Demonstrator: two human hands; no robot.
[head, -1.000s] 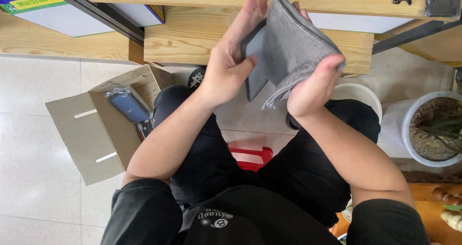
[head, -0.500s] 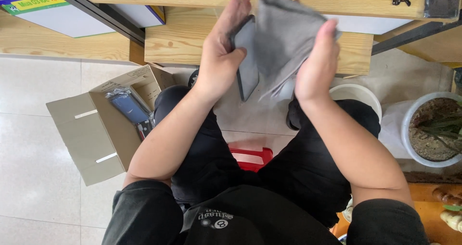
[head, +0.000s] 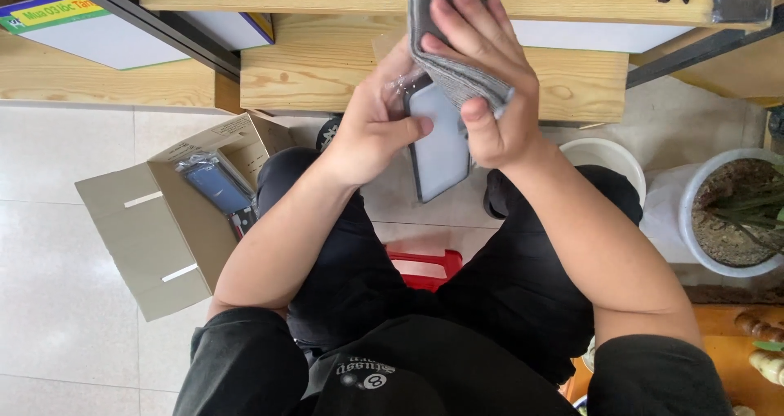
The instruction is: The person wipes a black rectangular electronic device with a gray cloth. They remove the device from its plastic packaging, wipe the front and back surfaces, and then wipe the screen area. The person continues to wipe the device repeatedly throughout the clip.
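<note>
My left hand [head: 371, 130] grips a flat rectangular phone [head: 441, 151] by its left edge, its pale glossy face turned up toward me. A bit of clear plastic wrap shows near its top corner. My right hand [head: 490, 81] holds a folded grey cloth [head: 445, 53] and presses it against the top end of the phone, covering that end. Both hands are raised in front of the wooden shelf, above my knees.
An open cardboard box [head: 155, 228] with several wrapped phones [head: 214, 186] lies on the tiled floor at left. A red stool [head: 425, 267] is under me. A wooden shelf [head: 327, 65] stands ahead, a white potted plant [head: 735, 212] and white bucket [head: 604, 159] at right.
The grey cloth was spread over most of the phone; now it is bunched at the top end and the phone's pale face is exposed. My right hand moved up over the top.
</note>
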